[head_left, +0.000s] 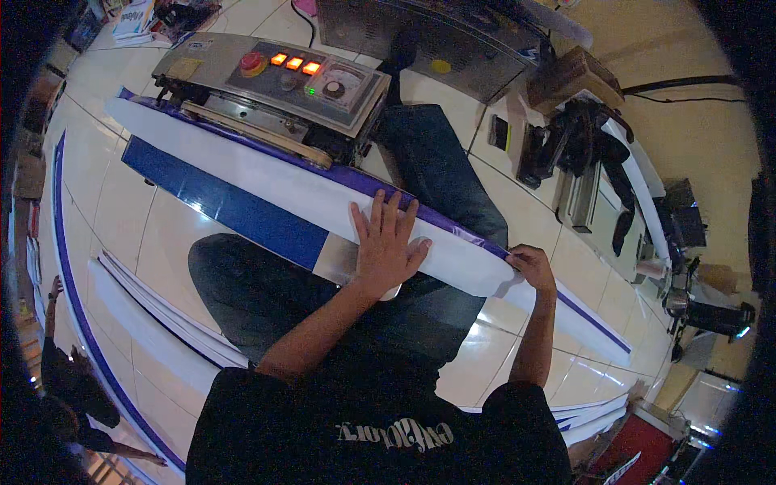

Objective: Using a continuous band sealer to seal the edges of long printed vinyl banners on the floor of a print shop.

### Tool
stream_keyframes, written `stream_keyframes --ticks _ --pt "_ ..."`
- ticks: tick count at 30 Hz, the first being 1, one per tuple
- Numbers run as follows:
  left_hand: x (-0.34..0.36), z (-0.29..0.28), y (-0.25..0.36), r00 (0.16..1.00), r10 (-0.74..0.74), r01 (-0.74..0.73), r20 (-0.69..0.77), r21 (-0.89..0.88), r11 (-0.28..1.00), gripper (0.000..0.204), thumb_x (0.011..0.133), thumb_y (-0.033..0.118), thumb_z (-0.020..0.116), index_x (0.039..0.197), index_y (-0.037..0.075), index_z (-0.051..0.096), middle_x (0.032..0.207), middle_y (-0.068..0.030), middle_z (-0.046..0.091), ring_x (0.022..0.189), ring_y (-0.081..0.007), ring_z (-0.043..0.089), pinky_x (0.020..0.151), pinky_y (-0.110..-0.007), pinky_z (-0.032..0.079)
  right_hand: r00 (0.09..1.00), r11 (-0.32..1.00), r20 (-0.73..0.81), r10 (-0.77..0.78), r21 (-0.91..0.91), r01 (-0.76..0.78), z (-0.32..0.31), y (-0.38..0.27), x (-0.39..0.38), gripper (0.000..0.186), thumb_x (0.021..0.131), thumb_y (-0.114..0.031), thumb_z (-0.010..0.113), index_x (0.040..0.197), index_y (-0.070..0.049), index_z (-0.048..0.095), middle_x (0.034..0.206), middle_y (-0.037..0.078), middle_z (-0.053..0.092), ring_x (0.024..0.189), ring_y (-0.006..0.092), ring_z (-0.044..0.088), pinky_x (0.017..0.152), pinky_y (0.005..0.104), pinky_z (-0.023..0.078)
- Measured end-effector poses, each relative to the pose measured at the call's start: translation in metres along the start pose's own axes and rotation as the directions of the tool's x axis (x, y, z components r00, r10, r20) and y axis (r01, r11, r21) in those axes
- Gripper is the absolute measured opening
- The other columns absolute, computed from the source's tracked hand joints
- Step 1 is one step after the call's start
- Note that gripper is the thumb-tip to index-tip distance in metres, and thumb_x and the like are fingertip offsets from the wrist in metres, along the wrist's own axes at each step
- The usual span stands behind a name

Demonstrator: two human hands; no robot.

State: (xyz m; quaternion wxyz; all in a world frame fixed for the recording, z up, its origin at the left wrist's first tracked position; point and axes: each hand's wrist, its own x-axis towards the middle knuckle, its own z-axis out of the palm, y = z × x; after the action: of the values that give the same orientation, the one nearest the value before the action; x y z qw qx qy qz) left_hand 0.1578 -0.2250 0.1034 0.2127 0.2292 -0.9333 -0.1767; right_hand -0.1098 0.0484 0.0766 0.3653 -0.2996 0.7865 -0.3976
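A long white sheet (pixel 267 176) with a shiny purple edge (pixel 453 222) stretches slantwise across my lap. Flat on its white face, fingers spread, rests my left hand (pixel 386 246). My right hand (pixel 531 268) pinches the purple edge near the sheet's right part. Past that hand the strip runs on down to the right. The purple edge at its left part lies along the front of a band sealer (pixel 275 81), which has a red knob, lit orange switches and a dial. A blue shelf (pixel 226 202) with a metal end sits under the sheet.
More white, purple-edged strips (pixel 153 323) lie on the tiled floor at left, others (pixel 594 416) at lower right. A cardboard box (pixel 578 81) and a black-handled device (pixel 578 145) stand at right. At far left another person (pixel 77 388) reaches out an arm.
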Motion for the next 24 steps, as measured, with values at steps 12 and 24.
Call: stream_keyframes --ticks 12,24 --pt "0.002 -0.002 0.002 0.999 -0.006 0.006 0.036 0.003 1.0 0.067 0.088 0.045 0.055 0.138 0.003 0.044 0.141 -0.0271 0.032 0.138 -0.0471 0.019 0.105 -0.074 0.004 0.995 0.994 0.021 0.1 -0.045 -0.099 0.002 -0.008 0.002 0.017 0.084 -0.015 0.073 0.093 -0.001 0.066 0.079 0.002 0.064 0.074 0.0094 0.057 0.067 0.0271 0.049" --pt "0.001 0.0 0.001 1.0 -0.024 0.024 0.019 0.007 1.0 0.066 0.087 0.046 0.057 0.139 0.006 0.044 0.141 -0.0269 0.033 0.137 -0.0477 0.02 0.105 -0.074 0.005 0.994 0.993 0.037 0.1 -0.061 -0.097 0.007 -0.03 0.002 0.014 0.086 -0.014 0.071 0.091 -0.002 0.066 0.07 -0.003 0.059 0.064 0.0076 0.052 0.058 0.0253 0.044"
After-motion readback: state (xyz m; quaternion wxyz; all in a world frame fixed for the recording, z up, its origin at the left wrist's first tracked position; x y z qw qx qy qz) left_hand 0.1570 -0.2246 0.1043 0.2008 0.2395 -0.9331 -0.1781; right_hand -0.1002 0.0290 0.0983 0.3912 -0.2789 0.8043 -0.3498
